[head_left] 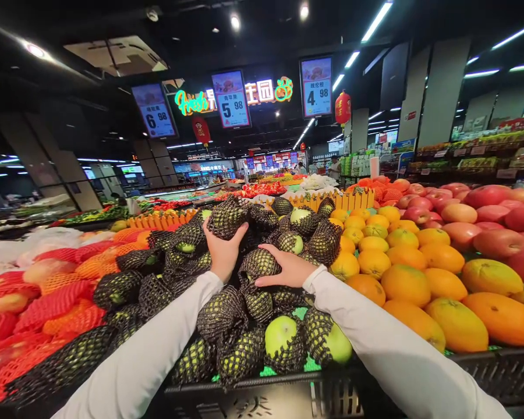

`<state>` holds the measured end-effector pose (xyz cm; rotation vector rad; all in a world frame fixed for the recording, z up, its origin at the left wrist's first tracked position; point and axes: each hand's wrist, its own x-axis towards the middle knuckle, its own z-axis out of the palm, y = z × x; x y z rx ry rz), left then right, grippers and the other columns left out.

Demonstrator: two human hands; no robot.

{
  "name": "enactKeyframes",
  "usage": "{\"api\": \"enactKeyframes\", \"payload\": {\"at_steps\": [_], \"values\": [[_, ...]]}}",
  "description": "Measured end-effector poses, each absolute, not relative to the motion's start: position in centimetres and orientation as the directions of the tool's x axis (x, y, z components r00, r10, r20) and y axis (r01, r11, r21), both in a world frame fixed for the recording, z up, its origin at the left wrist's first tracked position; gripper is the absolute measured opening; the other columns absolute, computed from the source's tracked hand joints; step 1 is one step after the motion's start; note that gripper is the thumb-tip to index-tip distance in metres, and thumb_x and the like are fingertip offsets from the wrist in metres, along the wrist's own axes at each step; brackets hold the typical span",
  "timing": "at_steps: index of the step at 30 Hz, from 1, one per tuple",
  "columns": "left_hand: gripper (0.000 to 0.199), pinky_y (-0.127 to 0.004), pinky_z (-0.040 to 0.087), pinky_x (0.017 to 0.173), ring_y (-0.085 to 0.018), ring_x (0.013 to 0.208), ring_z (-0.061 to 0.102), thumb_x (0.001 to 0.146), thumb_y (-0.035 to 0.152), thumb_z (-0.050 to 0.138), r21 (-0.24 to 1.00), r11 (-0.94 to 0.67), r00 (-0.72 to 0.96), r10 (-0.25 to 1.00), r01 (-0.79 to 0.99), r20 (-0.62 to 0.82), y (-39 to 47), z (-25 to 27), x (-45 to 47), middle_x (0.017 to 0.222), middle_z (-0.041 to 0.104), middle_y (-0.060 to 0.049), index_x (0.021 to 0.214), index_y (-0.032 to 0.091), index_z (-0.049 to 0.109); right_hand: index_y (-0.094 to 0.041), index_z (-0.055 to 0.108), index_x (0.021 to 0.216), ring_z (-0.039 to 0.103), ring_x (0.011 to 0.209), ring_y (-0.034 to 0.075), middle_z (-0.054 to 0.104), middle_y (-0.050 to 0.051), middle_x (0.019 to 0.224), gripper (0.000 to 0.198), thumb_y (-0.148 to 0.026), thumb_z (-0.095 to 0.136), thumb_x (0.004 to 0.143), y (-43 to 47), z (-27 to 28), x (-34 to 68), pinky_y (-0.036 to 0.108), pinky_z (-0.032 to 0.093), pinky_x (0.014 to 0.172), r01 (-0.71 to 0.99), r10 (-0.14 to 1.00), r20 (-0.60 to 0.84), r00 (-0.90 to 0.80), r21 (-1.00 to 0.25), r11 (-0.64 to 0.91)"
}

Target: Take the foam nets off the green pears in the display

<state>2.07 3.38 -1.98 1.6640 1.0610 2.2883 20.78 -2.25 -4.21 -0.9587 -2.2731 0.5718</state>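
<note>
A black-netted apple (227, 218) is gripped in the left hand (222, 253). Just below and to the right of that grip, a second netted apple (257, 265) is spanned by the thumb and fingers of the right hand (290, 267); whether it is firmly held cannot be told. More netted green apples (240, 355) are heaped around both hands. Oranges (404, 285) are stacked right of the grip, red-netted fruit (61, 305) left of it.
</note>
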Motion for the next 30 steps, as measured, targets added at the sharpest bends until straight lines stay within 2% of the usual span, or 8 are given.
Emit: {"api": "enactKeyframes", "payload": {"at_steps": [6,11,16,20,22,24,28,30], "values": [[0.082,-0.041,0.043,0.11,-0.023,0.119,0.06,0.062,0.035,0.086,0.643,-0.71,-0.48,0.475,0.286,0.738,4.5,-2.1,1.4,0.132,0.057,-0.017,0.127,0.016,0.04,-0.02,0.035,0.15,0.06,0.122,0.035,0.06,0.016,0.137,0.102,-0.065,0.077,0.068,-2.4,-3.9,21.0,0.047,0.046,0.105,0.536,0.748,0.385,-0.541,-0.527,0.66],[0.086,-0.039,0.041,0.113,-0.022,0.123,0.056,0.061,0.029,0.085,0.53,-0.721,-0.429,0.348,0.446,0.834,5.0,-0.4,1.1,0.133,0.054,-0.014,0.13,0.017,0.036,-0.019,0.035,0.149,0.061,0.12,0.035,0.061,0.017,0.135,0.102,-0.067,0.075,0.069,-2.4,-3.9,20.8,0.047,0.047,0.102,0.557,0.739,0.393,-0.548,-0.487,0.672],[0.084,-0.038,0.041,0.113,-0.023,0.124,0.055,0.063,0.034,0.084,0.477,-0.693,-0.367,0.316,0.541,0.875,6.2,2.9,1.5,0.134,0.053,-0.013,0.132,0.017,0.037,-0.02,0.032,0.15,0.062,0.118,0.035,0.062,0.017,0.133,0.103,-0.071,0.072,0.069,-2.3,-3.9,20.7,0.047,0.048,0.099,0.586,0.743,0.382,-0.55,-0.458,0.669],[0.084,-0.038,0.041,0.112,-0.023,0.124,0.054,0.071,0.039,0.078,0.348,-0.614,-0.219,0.277,0.708,0.936,8.3,5.9,1.9,0.135,0.052,-0.012,0.138,0.017,0.033,-0.021,0.034,0.149,0.063,0.117,0.036,0.062,0.017,0.133,0.103,-0.073,0.071,0.068,-2.3,-3.9,20.7,0.048,0.048,0.099,0.592,0.748,0.385,-0.541,-0.457,0.663],[0.081,-0.04,0.043,0.11,-0.026,0.123,0.054,0.07,0.038,0.077,0.279,-0.481,-0.127,0.325,0.831,0.937,9.5,7.0,2.0,0.135,0.05,-0.012,0.139,0.019,0.038,-0.022,0.034,0.149,0.062,0.118,0.036,0.061,0.017,0.134,0.103,-0.074,0.071,0.068,-2.3,-3.9,20.7,0.048,0.049,0.099,0.59,0.747,0.388,-0.539,-0.459,0.664],[0.078,-0.044,0.048,0.104,-0.031,0.12,0.054,0.069,0.036,0.077,0.178,-0.311,-0.018,0.454,0.934,0.891,10.7,7.6,1.8,0.133,0.049,-0.013,0.138,0.022,0.043,-0.023,0.032,0.15,0.063,0.117,0.037,0.061,0.016,0.134,0.105,-0.076,0.07,0.067,-2.3,-3.9,20.7,0.049,0.05,0.097,0.598,0.749,0.381,-0.541,-0.452,0.662],[0.073,-0.051,0.052,0.091,-0.042,0.124,0.047,0.073,0.031,0.069,-0.128,-0.078,0.143,0.741,0.989,0.656,14.0,6.7,1.1,0.137,0.045,-0.019,0.142,0.026,0.045,-0.024,0.032,0.149,0.064,0.113,0.037,0.064,0.016,0.13,0.106,-0.078,0.069,0.066,-2.5,-3.8,20.6,0.049,0.052,0.094,0.63,0.764,0.366,-0.532,-0.433,0.645],[0.074,-0.054,0.051,0.09,-0.045,0.126,0.045,0.072,0.028,0.067,-0.199,-0.049,0.147,0.845,0.979,0.514,16.0,5.9,0.8,0.138,0.045,-0.022,0.143,0.025,0.045,-0.024,0.034,0.148,0.065,0.112,0.037,0.064,0.016,0.128,0.106,-0.08,0.069,0.065,-2.7,-3.8,20.5,0.05,0.052,0.094,0.642,0.771,0.364,-0.523,-0.426,0.637]]}}
